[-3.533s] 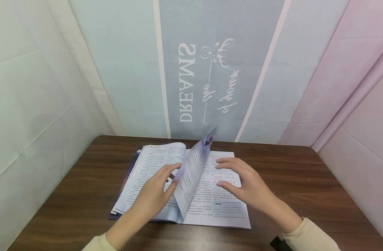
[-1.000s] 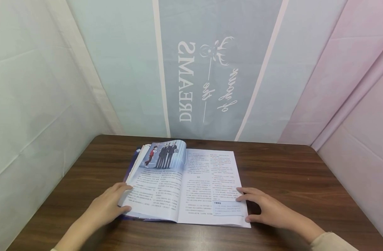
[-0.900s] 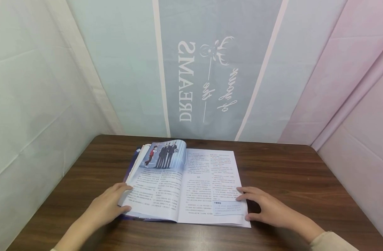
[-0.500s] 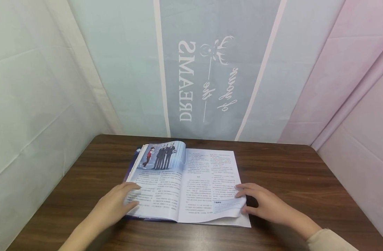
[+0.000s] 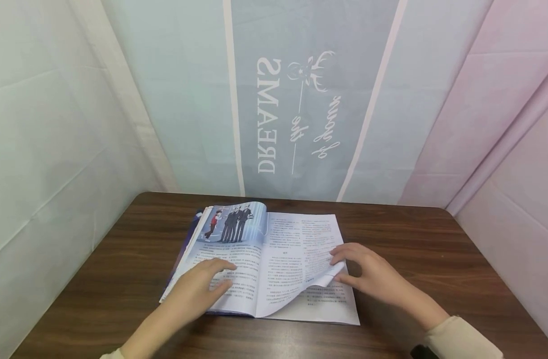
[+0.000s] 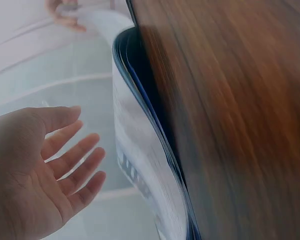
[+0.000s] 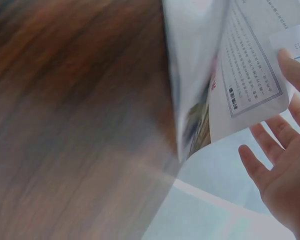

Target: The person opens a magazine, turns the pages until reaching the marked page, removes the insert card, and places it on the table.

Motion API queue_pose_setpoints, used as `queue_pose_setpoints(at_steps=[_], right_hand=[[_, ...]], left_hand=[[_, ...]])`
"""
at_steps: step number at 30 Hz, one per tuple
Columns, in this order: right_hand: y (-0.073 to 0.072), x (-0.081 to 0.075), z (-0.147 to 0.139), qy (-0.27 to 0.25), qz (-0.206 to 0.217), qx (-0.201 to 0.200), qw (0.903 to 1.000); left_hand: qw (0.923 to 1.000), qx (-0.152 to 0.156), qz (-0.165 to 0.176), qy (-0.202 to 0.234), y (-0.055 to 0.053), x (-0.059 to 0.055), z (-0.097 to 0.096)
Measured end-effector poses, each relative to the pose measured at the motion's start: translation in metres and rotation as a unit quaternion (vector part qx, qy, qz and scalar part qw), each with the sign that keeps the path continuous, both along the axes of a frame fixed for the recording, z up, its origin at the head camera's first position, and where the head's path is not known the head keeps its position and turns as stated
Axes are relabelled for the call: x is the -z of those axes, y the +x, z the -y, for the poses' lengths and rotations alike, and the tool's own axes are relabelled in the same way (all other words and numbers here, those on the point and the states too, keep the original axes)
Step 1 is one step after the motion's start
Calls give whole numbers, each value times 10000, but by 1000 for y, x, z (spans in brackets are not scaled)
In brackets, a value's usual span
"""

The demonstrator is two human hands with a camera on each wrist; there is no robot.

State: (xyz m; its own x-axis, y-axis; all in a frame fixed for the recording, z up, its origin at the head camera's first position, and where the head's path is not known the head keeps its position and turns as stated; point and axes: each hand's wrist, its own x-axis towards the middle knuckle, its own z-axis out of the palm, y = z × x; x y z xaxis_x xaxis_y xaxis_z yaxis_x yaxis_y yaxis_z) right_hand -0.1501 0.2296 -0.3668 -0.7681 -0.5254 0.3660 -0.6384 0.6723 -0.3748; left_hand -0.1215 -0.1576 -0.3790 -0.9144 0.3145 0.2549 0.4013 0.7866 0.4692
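A magazine [image 5: 280,259] lies spread on the table, its left stack of pages arching up and showing a picture of a red-vested figure and several dark-suited ones. My right hand [image 5: 368,271] pinches the lower outer corner of the right-hand page [image 5: 318,280] between thumb and fingers. That page curls upward, baring printed text beneath; its boxed underside [image 7: 255,65] shows in the right wrist view. Over the left page hovers my left hand [image 5: 199,286], fingers apart and relaxed, holding nothing. In the left wrist view the left palm [image 6: 35,200] is beside the magazine's bent edge [image 6: 135,115].
The dark wooden table [image 5: 435,259] reaches a pale fabric backdrop [image 5: 291,30] with mirrored lettering. Light cloth walls [image 5: 54,149] stand on both sides. A black band [image 5: 422,351] shows by the right sleeve [image 5: 464,339].
An earlier page was turned over to the left, revealing the picture. Since then my right hand has lifted the right page's corner up and inward, and my left hand has moved rightward over the left page.
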Motion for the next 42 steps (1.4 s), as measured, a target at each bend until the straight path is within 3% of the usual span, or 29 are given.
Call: queue_pose_setpoints(at_steps=[6, 15, 19, 27, 35, 42], right_hand=[[-4, -10, 13, -318, 61, 25, 9995], [-9, -27, 34, -835, 3, -165, 9964], [-12, -36, 44, -1008, 5, -244, 9946], [-16, -52, 59, -1164, -81, -404, 9923], [-14, -60, 66, -1177, -244, -604, 9909], [-15, -60, 68, -1286, -457, -661, 9884]], left_hand=[[9990, 416, -177, -31, 1, -4, -21], [9945, 1005, -120, 256, 4, -22, -54], [9931, 1082, -147, 423, 4, -28, -67], [9863, 1194, -656, 934, 0, -37, -85], [9786, 1106, -1177, 1278, -3, -39, -93], [9791, 962, -1212, 1317, -3, -39, -93]])
